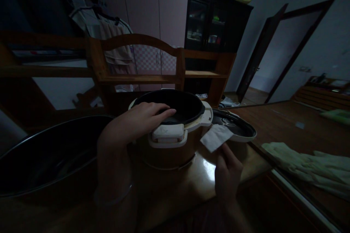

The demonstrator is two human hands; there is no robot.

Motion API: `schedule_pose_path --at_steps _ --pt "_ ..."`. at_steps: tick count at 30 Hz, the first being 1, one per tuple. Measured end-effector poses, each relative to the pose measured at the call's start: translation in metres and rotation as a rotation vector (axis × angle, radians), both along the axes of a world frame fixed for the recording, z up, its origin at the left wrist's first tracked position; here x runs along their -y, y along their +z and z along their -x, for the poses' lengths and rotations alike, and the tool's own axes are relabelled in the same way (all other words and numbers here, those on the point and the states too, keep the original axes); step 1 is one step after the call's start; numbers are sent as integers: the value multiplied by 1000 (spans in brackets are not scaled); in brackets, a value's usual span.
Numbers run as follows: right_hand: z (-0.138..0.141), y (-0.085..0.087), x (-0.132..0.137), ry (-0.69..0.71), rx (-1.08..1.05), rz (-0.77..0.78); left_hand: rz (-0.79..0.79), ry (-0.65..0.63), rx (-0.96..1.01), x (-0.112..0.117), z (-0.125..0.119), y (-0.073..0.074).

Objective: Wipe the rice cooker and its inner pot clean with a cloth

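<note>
A rice cooker (166, 153) with a white rim stands on the table with its top uncovered, showing a dark inner pot (188, 111). My left hand (144, 116) lies over the cooker's near left rim, fingers stretched out above the pot's opening; the fingertips on the far side are partly hidden. Between the fingers of my right hand (228, 171) is a small folded white cloth (216, 137), held just right of the cooker. Behind that cloth sits a round lid (236, 125) with a dark inside and a pale rim.
A large dark basin (54, 153) takes up the left of the table (191, 185). Wooden shelving (136, 78) rises behind the cooker. Pale green fabric (308, 164) lies on the right, past the table's edge. Farther back are a dark cabinet (216, 25) and an open door (259, 54).
</note>
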State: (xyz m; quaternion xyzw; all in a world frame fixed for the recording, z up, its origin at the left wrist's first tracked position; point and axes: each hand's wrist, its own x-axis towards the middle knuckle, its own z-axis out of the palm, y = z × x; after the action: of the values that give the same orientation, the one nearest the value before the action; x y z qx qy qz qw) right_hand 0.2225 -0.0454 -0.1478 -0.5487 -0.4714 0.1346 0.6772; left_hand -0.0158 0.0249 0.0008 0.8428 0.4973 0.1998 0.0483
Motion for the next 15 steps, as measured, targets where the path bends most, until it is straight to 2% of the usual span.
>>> schedule_pose_path --at_steps 3,8,12,15 --pt "13 -9 0 71 36 -15 17 14 6 3 -1 2" --pt "38 -33 0 75 344 -166 47 55 32 6 -4 4" --pt "45 -37 -1 51 468 -174 35 18 3 4 -3 2" --pt "46 -38 0 66 505 -205 32 34 -3 2 -3 1"
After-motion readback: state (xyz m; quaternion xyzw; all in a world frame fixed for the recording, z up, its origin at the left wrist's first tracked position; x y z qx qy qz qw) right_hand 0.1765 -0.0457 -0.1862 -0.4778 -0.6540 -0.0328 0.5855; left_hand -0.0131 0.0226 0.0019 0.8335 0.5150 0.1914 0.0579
